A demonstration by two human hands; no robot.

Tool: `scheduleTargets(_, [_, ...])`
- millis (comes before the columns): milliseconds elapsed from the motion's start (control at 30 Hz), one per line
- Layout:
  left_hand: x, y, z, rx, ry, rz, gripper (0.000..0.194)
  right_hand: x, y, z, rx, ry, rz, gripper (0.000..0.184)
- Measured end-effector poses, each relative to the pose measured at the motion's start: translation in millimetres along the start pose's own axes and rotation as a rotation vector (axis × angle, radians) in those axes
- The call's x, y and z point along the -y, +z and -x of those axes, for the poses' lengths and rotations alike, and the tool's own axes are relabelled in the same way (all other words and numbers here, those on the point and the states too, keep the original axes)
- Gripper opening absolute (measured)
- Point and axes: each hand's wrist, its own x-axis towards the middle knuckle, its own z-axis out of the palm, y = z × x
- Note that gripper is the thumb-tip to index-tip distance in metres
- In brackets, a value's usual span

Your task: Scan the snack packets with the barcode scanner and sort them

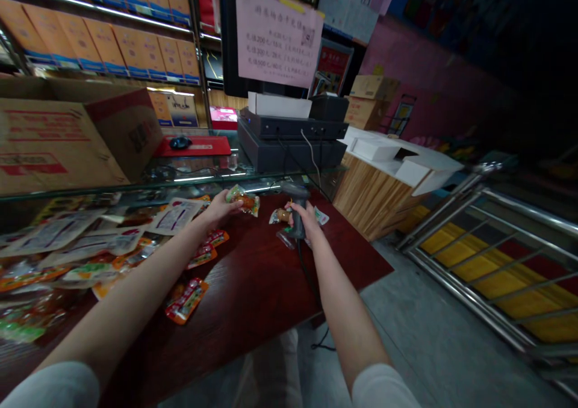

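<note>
Between the fingers of my left hand (220, 208) is a small clear snack packet (244, 201) with brown food inside, raised a little over the dark red table (253, 281). My right hand (306, 218) is wrapped round the handle of a dark barcode scanner (298, 218), its cord running down over the table's edge. Behind and beside the scanner lie a similar snack packet (283, 216) and other small clear wrappers, partly hidden by my hand. Orange and red packets (186, 300) rest to the left, close to my left forearm.
A pile of snack packets (81, 239) covers the table's left side. Behind stand an open cardboard box (58, 137), a red mat with a mouse (180, 142) and a cash drawer (289, 152) under a monitor. At right are a wood-sided counter (374, 191) and a metal railing (510, 245).
</note>
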Motion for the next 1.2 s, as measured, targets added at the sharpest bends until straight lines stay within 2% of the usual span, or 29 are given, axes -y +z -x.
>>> scheduleTargets(100, [-8.4,-13.1,6.7,-0.029,-0.011,0.091,0.048,9.2,1.4,11.6,0.182,0.085,0.055,0.027])
scheduleTargets(167, [-12.2,-16.9,11.2,-0.036,-0.019,0.128,0.045,13.1,1.8,17.4,0.235,0.127,0.068,0.025])
scheduleTargets(267, [-15.1,-16.0,17.6,-0.008,-0.051,0.246,0.041,15.1,2.8,21.2,0.245,0.133,0.03,0.024])
scheduleTargets(433, [-18.5,-8.3,23.6,0.048,-0.124,0.611,0.024,16.3,0.1,19.9,0.292,0.141,-0.019,0.028])
scheduleTargets(600, [-21.9,-6.6,20.5,-0.061,-0.143,0.856,0.024,19.4,-2.2,20.6,0.331,0.165,-0.05,0.027])
scheduleTargets(767, [-25.0,-8.5,19.7,-0.136,-0.339,1.071,0.025,16.6,-0.2,20.6,0.346,0.16,-0.063,0.025])
scheduleTargets(900, [-26.2,-9.0,24.0,-0.035,-0.401,1.056,0.037,12.7,3.5,21.5,0.38,0.168,-0.05,0.024])
scheduleTargets(1033, [-25.7,-6.9,26.4,0.053,-0.448,0.95,0.03,12.9,9.1,24.8,0.384,0.166,-0.085,0.023])
scheduleTargets(1200, [-21.9,-6.3,27.6,0.185,-0.389,0.854,0.036,15.4,12.0,26.6,0.431,0.17,-0.11,0.023])
